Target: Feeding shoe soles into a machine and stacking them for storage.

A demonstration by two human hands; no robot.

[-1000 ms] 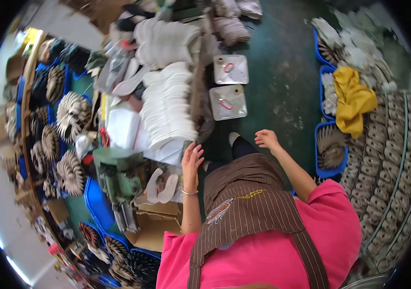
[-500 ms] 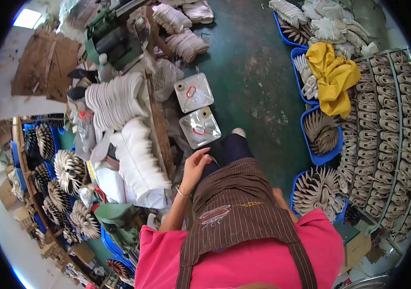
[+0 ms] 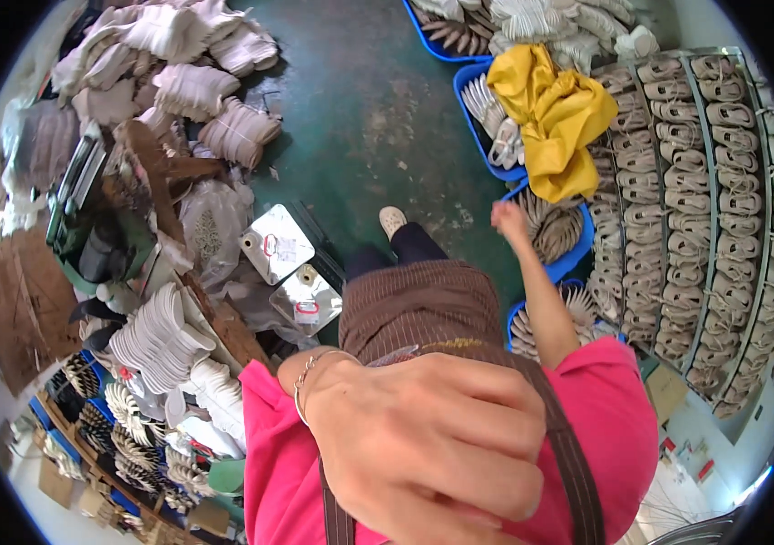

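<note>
My left hand (image 3: 423,431), with a bracelet at the wrist, is raised large in front of my chest. Its back shows and its fingers are curled together; fingertips and palm are hidden, so I cannot see whether anything is in it. Out to the right, my right hand (image 3: 507,218) is small and closed, with nothing visible in it. It hangs by a blue tub (image 3: 577,254) holding a fan of beige sole-shaped pieces. I wear a brown striped apron (image 3: 414,304) over a pink shirt.
A tall rack of beige shoes (image 3: 682,227) stands at the right. Yellow cloth (image 3: 555,118) drapes over another blue tub (image 3: 466,91). Two metal cans (image 3: 278,243) sit on the green floor (image 3: 350,118). At left, white sole-shaped pieces (image 3: 164,336) are stacked along a wooden bench edge (image 3: 223,318).
My left hand has risen from beside my lap to in front of my chest. My right arm has swung forward and out to the right. The view has turned, moving the surroundings leftward.
</note>
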